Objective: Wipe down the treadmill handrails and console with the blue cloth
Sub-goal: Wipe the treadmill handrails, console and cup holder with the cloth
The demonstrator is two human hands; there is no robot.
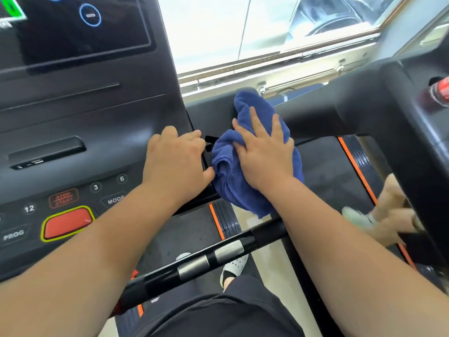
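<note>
head view. the console [85, 122] of the treadmill fills the frame from 8 to 11 o'clock, with its dark screen [80, 27] at 11 o'clock and the red stop button [68, 222] at 8 o'clock. the blue cloth [230, 181] lies bunched just right of centre, draped where the console's right edge meets the black right handrail [315, 113]. this rail runs off toward 2 o'clock. the right grip [264, 154] lies flat on top of the cloth, fingers straight and spread, palm pressing the fabric against the rail; it closes round nothing. the left grip [175, 161], at 9 o'clock from the cloth, rests on the console's right edge with its fingers bent over that edge, and its thumb touches the cloth's left fold. a black crossbar [218, 254] with two silver pads slants from 7 to 4 o'clock beneath both forearms. the dark belt [335, 171] with its orange stripe shows at 3 o'clock, and a pale shoe [234, 266] stands at 6 o'clock. a red-labelled bottle [437, 93], blurred, sits at the frame's 2 o'clock edge. a bright window [243, 32] lies at 12 o'clock.
</note>
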